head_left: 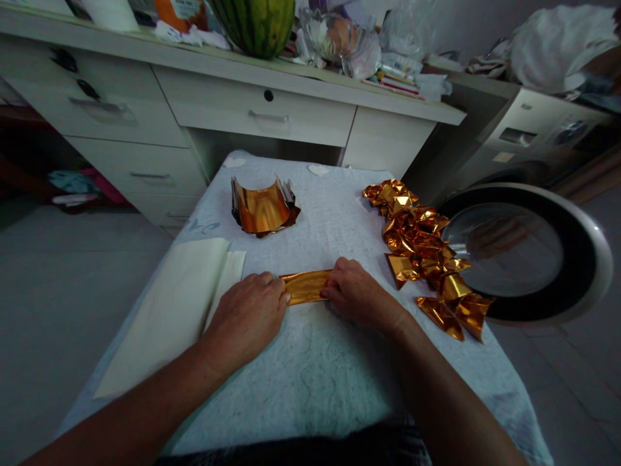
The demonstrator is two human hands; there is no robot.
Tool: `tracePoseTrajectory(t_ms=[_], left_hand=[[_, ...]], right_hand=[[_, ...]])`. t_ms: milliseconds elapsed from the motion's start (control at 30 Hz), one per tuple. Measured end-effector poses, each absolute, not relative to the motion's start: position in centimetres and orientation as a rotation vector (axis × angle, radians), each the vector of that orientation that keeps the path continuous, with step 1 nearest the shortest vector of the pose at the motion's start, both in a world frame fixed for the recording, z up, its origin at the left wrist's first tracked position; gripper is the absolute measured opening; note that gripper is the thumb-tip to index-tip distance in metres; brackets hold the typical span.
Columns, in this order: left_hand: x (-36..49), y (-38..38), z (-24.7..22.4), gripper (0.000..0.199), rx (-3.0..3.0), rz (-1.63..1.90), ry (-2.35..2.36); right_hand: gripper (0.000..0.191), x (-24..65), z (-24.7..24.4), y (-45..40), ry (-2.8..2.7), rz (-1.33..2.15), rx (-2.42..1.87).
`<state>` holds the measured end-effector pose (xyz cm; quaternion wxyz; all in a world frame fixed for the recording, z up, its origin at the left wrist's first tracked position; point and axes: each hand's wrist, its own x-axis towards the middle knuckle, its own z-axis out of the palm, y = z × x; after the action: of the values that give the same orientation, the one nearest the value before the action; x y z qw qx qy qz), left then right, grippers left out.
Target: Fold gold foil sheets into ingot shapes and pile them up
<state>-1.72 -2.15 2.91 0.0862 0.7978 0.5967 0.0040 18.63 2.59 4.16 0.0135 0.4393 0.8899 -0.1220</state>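
A folded strip of gold foil paper [306,287] lies low over the cloth, stretched flat between my two hands. My left hand [252,310] grips its left end, fingers curled and thumb on the edge. At the other end, my right hand [356,291] pinches the strip with closed fingers. Beyond them stands a curved stack of gold foil sheets [264,207]. To the right lies a heap of folded gold foil pieces [420,239]. Pale cream paper [165,304] rests beside my left forearm, partly hidden by it.
A light cloth covers the small table [315,388]. Behind it is a white desk with drawers [262,110], topped by a watermelon [255,26] and plastic bags. On the right, a washing machine's round door [524,252] hangs open close to the table's edge.
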Motion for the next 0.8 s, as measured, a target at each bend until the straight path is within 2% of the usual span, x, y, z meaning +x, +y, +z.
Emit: tracePoseTrajectory(t_ms=[267,533,667,800], left_hand=[[-1.7,-2.04,2.84,0.029,2.365,0.028,1.755],[-1.91,-2.21,2.96,0.014,2.353,0.097,1.764],[-2.09,-2.25,2.8,0.005,2.302,0.178,1.753],[-2.22,-2.08,2.51,0.011,2.329,0.263,1.647]], right_hand=[[0.023,18.82,3.67,2.6,2.801,-0.387,1.389],[0.025,18.66,4.12,2.46,2.766,-0.483,1.462],[0.014,19.0,3.91,2.53,2.732,-0.613,1.61],[0.01,19.26,3.7,2.62,2.767,-0.685,1.655]])
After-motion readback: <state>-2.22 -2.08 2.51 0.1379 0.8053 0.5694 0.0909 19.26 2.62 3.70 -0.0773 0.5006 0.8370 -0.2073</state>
